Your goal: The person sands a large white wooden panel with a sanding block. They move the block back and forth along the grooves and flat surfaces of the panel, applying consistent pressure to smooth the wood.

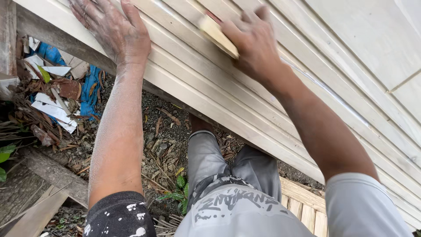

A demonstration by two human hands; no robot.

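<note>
A long pale wooden panel [351, 70] with grooved mouldings runs slantwise from the top left to the lower right. My left hand [115, 30], dusty and flat with fingers spread, presses on its near edge at the top left. My right hand [254, 41] grips a small pale sanding block [218, 35] and holds it against the grooved mouldings near the top middle. Fine dust coats my left forearm.
Below the panel lies bare gravelly ground [162, 140] with dry leaves, small green plants and scraps of white and blue litter [52, 101] at the left. Weathered planks [48, 175] lie at the lower left, a slatted wooden piece [302, 206] at the lower right.
</note>
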